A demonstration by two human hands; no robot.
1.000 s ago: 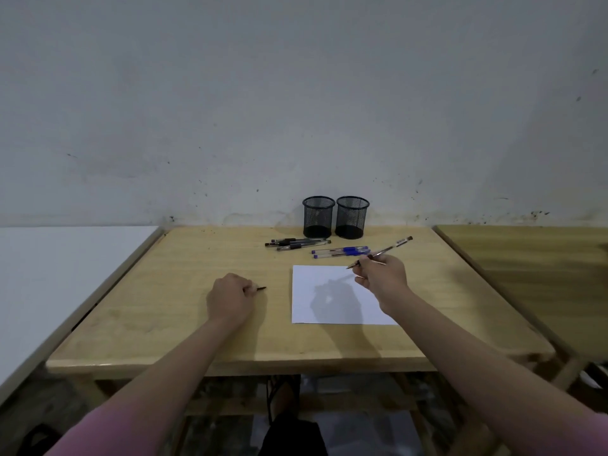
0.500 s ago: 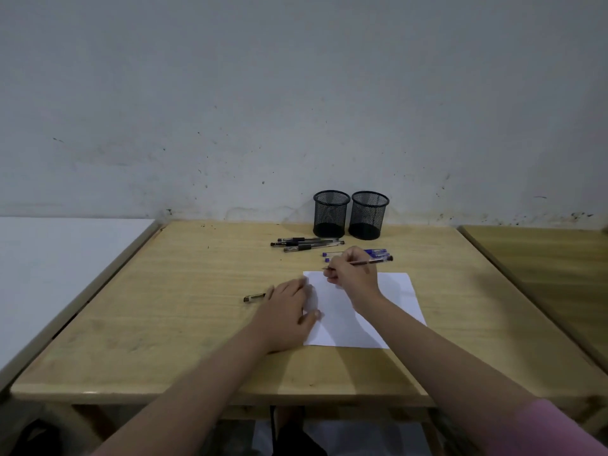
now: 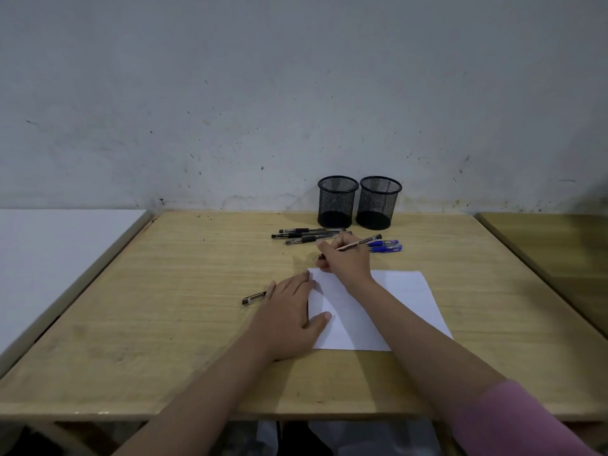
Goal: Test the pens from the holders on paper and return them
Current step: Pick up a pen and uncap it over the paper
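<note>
My wooden counter (image 3: 164, 307) runs back to the wall. I take the white paper sheet (image 3: 401, 301) lying flat on it as my landmark. Beyond the sheet, against the wall, two black mesh holders (image 3: 337, 201) (image 3: 380, 203) stand upright, just beside each other. Between them and the sheet lie three black pens (image 3: 307, 235) bunched together, and to their right, blue pens (image 3: 385, 246). Left of the sheet a small dark cap (image 3: 254, 298) lies on the wood. My left hand (image 3: 289, 320) lies flat, overlapping the sheet's left edge.
</note>
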